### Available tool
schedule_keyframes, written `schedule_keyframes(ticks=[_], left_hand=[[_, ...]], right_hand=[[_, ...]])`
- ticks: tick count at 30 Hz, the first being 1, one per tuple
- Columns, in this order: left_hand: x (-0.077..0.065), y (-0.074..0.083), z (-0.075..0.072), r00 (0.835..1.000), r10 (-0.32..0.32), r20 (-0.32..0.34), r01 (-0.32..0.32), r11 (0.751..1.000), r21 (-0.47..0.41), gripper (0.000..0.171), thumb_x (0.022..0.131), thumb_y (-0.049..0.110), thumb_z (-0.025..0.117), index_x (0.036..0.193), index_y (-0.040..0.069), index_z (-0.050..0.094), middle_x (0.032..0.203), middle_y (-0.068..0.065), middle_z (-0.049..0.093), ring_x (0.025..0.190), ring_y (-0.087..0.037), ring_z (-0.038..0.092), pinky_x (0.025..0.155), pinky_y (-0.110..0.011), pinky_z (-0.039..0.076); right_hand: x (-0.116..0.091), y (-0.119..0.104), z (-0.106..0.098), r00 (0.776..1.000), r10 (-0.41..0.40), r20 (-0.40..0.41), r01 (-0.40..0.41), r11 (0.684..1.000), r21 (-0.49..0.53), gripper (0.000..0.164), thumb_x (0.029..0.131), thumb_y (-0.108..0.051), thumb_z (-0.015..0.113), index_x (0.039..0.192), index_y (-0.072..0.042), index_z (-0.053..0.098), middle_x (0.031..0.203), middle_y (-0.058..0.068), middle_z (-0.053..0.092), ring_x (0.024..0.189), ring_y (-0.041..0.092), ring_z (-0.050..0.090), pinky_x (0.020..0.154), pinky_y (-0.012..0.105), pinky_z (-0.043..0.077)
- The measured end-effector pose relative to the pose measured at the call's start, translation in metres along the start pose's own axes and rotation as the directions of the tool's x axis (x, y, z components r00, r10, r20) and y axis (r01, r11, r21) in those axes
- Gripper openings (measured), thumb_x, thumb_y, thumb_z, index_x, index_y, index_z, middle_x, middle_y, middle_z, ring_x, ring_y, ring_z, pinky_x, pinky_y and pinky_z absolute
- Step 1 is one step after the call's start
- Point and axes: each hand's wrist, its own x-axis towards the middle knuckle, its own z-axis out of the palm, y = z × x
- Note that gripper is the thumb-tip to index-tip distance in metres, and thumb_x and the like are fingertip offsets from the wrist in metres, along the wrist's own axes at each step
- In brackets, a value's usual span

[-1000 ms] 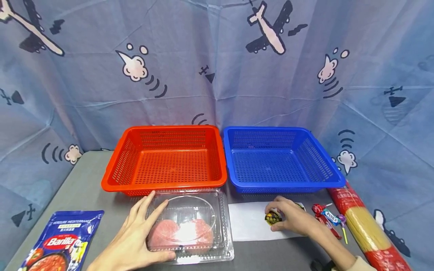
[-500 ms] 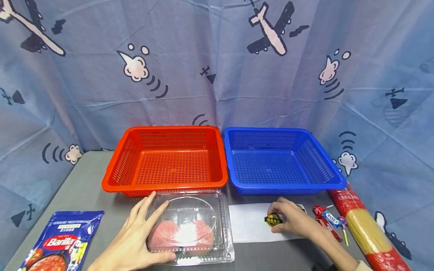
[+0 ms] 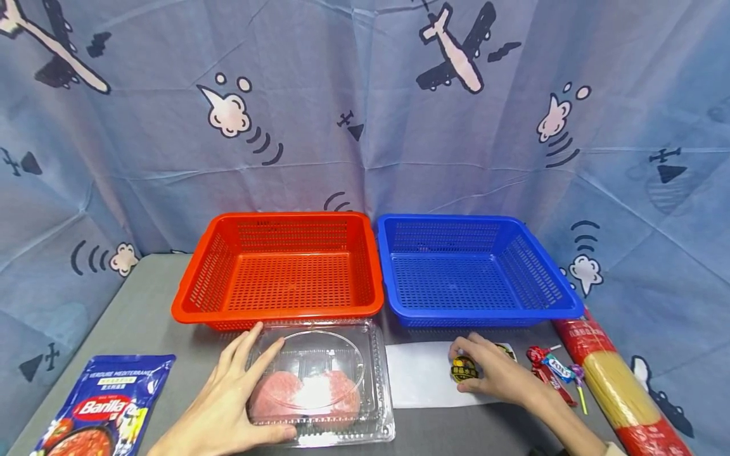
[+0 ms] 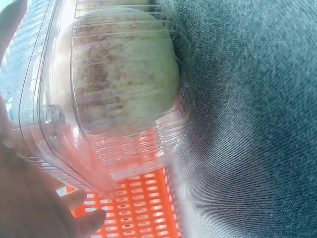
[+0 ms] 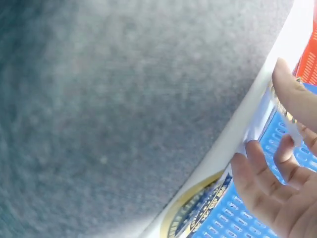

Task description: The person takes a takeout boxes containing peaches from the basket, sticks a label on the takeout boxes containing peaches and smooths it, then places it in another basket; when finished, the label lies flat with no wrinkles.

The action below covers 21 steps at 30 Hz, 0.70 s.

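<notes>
A transparent plastic clamshell box [image 3: 376, 380] holds two round pinkish fruits [image 3: 279, 394]; one fruit [image 4: 124, 69] looks yellow-green and red in the left wrist view. My left hand [image 3: 228, 392] rests along the box's left side, fingers spread over the lid edge and thumb by the front rim. Between the thumb and index finger of my right hand [image 3: 490, 367] is a round black-and-gold sticker [image 3: 464, 369], partly covered by the fingers. Beneath it lies a white sticker sheet [image 3: 416, 373], with another round sticker [image 5: 193, 208] showing at its right end.
A red basket [image 3: 279, 315] and a blue basket [image 3: 485, 313] stand side by side behind. At left lies a Barilla sauce pouch [image 3: 105, 405]. Wrapped candies [image 3: 554, 367] and a long pack of noodles [image 3: 618, 386] lie at right.
My right hand and the sticker at its fingertips have shifted slightly right, and the sticker's printed face now shows more squarely. My left hand and the box stay put.
</notes>
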Motion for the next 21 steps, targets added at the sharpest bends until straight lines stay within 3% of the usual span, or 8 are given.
schedule_keyframes(ticks=[7, 14, 21], left_hand=[[0.000, 0.001, -0.001, 0.999, -0.028, 0.025, 0.028, 1.000, -0.010, 0.113, 0.065, 0.084, 0.074, 0.160, 0.039, 0.031, 0.172, -0.005, 0.013, 0.148, -0.038, 0.023, 0.098, -0.078, 0.042], [0.000, 0.001, -0.001, 0.998, -0.042, 0.039, 0.043, 0.999, -0.018, 0.114, 0.065, 0.084, 0.074, 0.160, 0.039, 0.031, 0.172, -0.004, 0.012, 0.148, -0.038, 0.022, 0.098, -0.079, 0.041], [0.001, 0.001, -0.001, 0.998, -0.043, 0.043, 0.045, 0.999, -0.025, 0.113, 0.065, 0.083, 0.075, 0.160, 0.041, 0.030, 0.172, -0.004, 0.012, 0.148, -0.038, 0.021, 0.098, -0.079, 0.041]], right_hand=[[0.002, -0.007, -0.003, 0.999, 0.033, 0.023, -0.034, 0.999, 0.039, 0.046, 0.072, -0.014, 0.092, 0.105, -0.019, 0.059, 0.099, -0.004, 0.056, 0.090, 0.005, 0.053, 0.070, 0.023, 0.052], [0.006, -0.016, -0.004, 1.000, -0.002, 0.000, 0.002, 0.997, 0.073, 0.048, 0.067, 0.006, 0.086, 0.101, -0.017, 0.061, 0.095, -0.004, 0.054, 0.081, 0.001, 0.048, 0.063, 0.019, 0.045], [0.009, -0.033, -0.007, 0.994, -0.071, -0.077, 0.078, 0.994, 0.083, 0.050, 0.073, -0.007, 0.089, 0.119, 0.000, 0.071, 0.100, -0.002, 0.058, 0.085, -0.001, 0.054, 0.069, 0.021, 0.059]])
